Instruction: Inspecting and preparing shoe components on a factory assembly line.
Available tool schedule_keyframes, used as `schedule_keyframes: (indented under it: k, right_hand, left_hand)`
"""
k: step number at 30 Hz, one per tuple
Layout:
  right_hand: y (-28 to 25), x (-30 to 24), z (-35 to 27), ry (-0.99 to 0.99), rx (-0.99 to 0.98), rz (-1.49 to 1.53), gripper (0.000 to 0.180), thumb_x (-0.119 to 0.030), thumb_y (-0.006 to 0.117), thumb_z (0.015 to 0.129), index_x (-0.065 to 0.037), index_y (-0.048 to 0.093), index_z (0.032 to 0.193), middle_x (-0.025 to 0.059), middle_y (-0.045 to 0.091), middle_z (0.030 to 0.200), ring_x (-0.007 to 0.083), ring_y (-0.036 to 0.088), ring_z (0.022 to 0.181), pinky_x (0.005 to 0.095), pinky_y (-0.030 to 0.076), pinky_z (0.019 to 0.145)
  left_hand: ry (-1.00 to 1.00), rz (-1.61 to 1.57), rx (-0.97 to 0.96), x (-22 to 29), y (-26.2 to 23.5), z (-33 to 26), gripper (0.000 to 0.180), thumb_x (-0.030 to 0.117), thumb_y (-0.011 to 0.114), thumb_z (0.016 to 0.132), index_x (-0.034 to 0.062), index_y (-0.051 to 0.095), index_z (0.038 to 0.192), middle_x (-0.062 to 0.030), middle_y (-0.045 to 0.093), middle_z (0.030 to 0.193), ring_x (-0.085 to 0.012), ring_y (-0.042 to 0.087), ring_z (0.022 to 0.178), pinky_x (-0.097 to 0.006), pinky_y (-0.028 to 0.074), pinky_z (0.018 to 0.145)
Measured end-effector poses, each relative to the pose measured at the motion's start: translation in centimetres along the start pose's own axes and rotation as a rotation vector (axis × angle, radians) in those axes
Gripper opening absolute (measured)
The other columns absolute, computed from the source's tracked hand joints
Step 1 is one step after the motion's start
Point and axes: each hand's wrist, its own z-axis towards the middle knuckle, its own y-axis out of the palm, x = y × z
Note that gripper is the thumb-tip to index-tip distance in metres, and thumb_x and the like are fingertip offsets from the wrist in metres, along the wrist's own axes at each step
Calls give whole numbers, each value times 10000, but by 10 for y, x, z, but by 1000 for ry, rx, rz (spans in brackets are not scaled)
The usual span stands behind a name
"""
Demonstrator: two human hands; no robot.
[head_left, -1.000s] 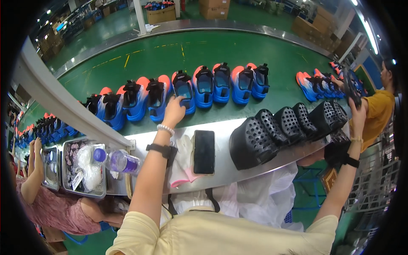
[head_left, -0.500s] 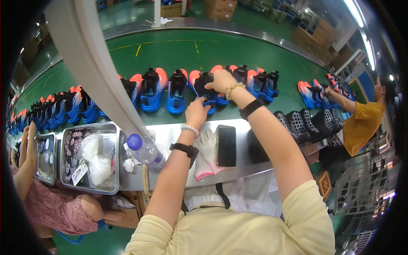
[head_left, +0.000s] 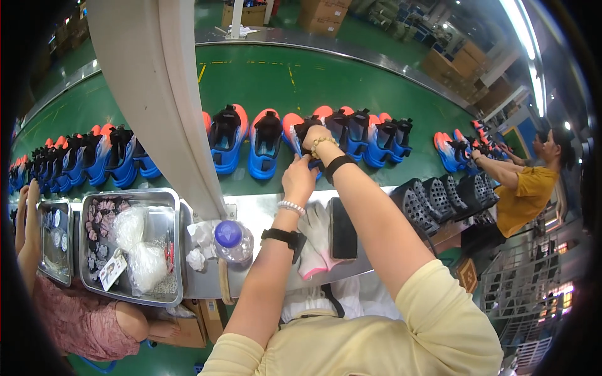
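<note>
My two hands meet at one sneaker (head_left: 290,127) with a coral toe, black collar and blue sole, standing in a row on the green belt. My left hand (head_left: 298,178) has its fingers closed at the heel end, the side nearest me. Over the collar and tongue, my right hand (head_left: 317,136) is curled, its fingertips partly hidden in the shoe. A matching sneaker (head_left: 265,147) stands just left of it, and another sneaker (head_left: 358,128) is to the right. Much of the held shoe is covered by my hands and wrists.
On the metal ledge lie a steel tray (head_left: 179,250) of small parts and plastic bags, a purple-capped bottle (head_left: 233,241), white gloves (head_left: 315,241), a black phone-like slab (head_left: 343,229) and black perforated clogs (head_left: 415,203). A pillar (head_left: 153,81) rises left. Co-workers flank me.
My right hand has come lower and closer to my left hand, over the shoe's opening. The view has shifted, so the pillar looks bigger. A second person shows at the right.
</note>
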Motion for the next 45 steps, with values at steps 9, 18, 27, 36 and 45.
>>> schedule_keyframes:
  k: [9,18,27,36,45]
  right_hand:
    - [-19,5,-36,-52,133,379,378,-315,717,716,11,695,906,212,678,890,335,669,861,381,537,786]
    - [-12,-13,-16,-267,186,50,279,-254,631,806,2,700,893,224,663,912,350,658,878,411,523,783]
    - [-6,12,-32,-357,280,376,423,-406,546,822,-16,705,853,225,664,888,370,646,831,418,506,778]
    - [-125,246,-229,-423,264,553,399,-321,618,865,5,612,1095,178,671,951,250,650,853,343,494,770]
    - [-45,581,-323,596,739,222,475,-426,603,835,29,582,971,255,627,986,393,598,961,460,468,807]
  left_hand:
    - [-81,129,-5,-1,-3,0,320,200,653,800,75,611,1092,-210,582,1200,-371,626,943,-445,510,788]
    - [-38,67,14,-11,-6,-1,385,191,663,797,79,582,1156,-252,534,1251,-391,615,975,-434,510,810]
    - [18,91,238,15,1,0,488,-31,553,787,30,466,1262,-217,416,1374,-377,422,1256,-428,408,996]
    - [416,315,-105,89,26,34,613,99,666,750,101,439,1319,-185,553,1171,-364,465,1173,-423,382,1004]
    - [492,434,-391,63,98,110,407,55,721,666,36,660,1068,-198,653,1038,-357,621,977,-417,487,885]
